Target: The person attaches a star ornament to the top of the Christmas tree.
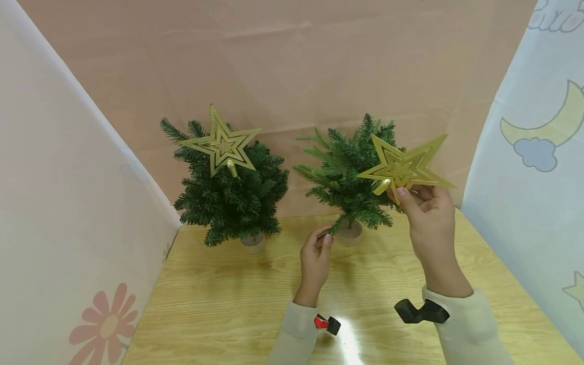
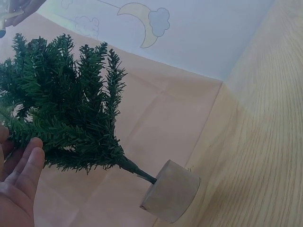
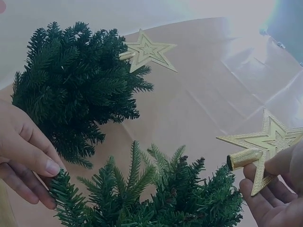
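My right hand (image 1: 435, 223) pinches a gold star tree topper (image 1: 403, 167) by its lower points, thumb in front. The star is raised at the upper right of the small green Christmas tree (image 1: 349, 172), its hollow socket (image 3: 244, 159) facing the tree in the right wrist view. Low on that tree's near side, my left hand (image 1: 315, 261) has thumb and fingers around the tip of a branch (image 3: 68, 198). The tree stands upright on a round wooden base (image 1: 349, 234).
Left of it stands a second Christmas tree (image 1: 228, 203) with another gold star (image 1: 223, 146) at its top. Both are on a wooden table (image 1: 205, 304). A pinkish cloth (image 1: 292, 61) hangs behind, with patterned cloths (image 1: 524, 203) at the sides.
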Available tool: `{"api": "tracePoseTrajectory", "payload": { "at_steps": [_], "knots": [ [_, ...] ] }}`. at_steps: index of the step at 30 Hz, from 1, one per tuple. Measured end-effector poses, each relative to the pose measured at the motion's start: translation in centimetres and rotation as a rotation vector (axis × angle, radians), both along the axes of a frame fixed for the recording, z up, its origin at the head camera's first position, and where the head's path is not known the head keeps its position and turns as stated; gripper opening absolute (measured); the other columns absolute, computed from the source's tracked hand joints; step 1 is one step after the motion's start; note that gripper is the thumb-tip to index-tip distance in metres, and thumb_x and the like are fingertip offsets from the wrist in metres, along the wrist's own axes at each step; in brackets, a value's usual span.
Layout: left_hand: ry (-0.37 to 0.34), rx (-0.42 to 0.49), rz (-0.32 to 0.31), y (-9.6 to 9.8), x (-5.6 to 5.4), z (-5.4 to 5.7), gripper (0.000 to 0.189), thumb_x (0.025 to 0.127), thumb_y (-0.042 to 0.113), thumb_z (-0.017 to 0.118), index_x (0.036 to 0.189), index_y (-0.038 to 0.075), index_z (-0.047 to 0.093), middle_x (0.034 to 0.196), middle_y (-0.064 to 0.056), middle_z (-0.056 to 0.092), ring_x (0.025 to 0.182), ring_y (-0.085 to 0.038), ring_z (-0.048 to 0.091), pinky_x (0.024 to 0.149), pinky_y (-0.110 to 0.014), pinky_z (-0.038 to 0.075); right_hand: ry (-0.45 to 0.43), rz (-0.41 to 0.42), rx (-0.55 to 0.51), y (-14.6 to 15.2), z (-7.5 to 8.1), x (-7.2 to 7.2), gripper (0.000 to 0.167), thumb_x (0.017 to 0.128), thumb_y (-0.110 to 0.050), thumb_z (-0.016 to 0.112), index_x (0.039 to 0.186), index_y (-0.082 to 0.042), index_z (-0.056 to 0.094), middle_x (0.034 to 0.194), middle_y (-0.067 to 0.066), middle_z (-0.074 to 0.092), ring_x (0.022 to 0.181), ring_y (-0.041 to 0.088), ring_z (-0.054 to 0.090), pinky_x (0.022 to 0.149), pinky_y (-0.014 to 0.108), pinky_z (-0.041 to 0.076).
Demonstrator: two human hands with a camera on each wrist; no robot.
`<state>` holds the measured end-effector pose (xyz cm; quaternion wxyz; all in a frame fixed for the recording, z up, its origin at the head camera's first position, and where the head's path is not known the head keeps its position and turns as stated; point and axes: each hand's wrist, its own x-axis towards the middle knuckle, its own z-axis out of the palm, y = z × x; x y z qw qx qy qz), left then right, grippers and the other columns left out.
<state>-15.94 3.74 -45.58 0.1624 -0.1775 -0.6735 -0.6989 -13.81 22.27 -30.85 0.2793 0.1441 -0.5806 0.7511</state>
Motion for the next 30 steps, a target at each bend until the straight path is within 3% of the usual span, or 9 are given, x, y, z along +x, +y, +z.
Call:
{"api": "tracePoseTrajectory", "payload": {
  "at_steps": [14, 22, 26, 30],
  "knots": [
    [-0.012, 0.017, -0.012, 0.0, 0.0, 0.0, 0.027, 0.101, 0.002, 0.049, 0.126, 0.001, 0.058, 0.121, -0.016, 0.059, 0.109, -0.036, 0.062, 0.092, -0.030, 0.052, 0.043, 0.045, 0.004, -0.1, 1.6, -1.4, 0.045, 0.092, 0.006, 0.059, 0.135, 0.002, 0.048, 0.122, 0.022, 0.055, 0.108, 0.028, 0.062, 0.089, 0.033, 0.053],
    [-0.046, -0.001, 0.016, 0.5, -1.5, -2.6, 0.028, 0.102, 0.009, 0.050, 0.129, 0.006, 0.058, 0.118, -0.008, 0.061, 0.109, -0.022, 0.064, 0.092, -0.030, 0.052, 0.037, 0.090, 0.024, -0.1, 2.7, -2.2, 0.044, 0.092, 0.006, 0.060, 0.135, 0.002, 0.050, 0.120, 0.020, 0.057, 0.106, 0.026, 0.064, 0.090, 0.034, 0.053],
    [-0.038, 0.006, 0.006, 0.5, -1.6, -2.9, 0.029, 0.103, 0.019, 0.050, 0.129, 0.011, 0.058, 0.117, -0.003, 0.061, 0.109, -0.020, 0.064, 0.092, -0.029, 0.052, 0.024, 0.094, 0.043, -0.1, 3.1, -2.4, 0.043, 0.093, 0.004, 0.061, 0.134, 0.001, 0.050, 0.120, 0.019, 0.058, 0.105, 0.025, 0.064, 0.089, 0.031, 0.053],
    [-0.021, 0.018, -0.007, 0.4, -1.6, -3.0, 0.030, 0.103, 0.023, 0.050, 0.130, 0.012, 0.058, 0.119, -0.003, 0.061, 0.110, -0.026, 0.064, 0.092, -0.030, 0.052, 0.026, 0.097, 0.051, -0.1, 3.6, -2.7, 0.041, 0.093, 0.002, 0.061, 0.132, 0.002, 0.051, 0.119, 0.019, 0.058, 0.104, 0.025, 0.065, 0.090, 0.031, 0.053]
  ]
}}
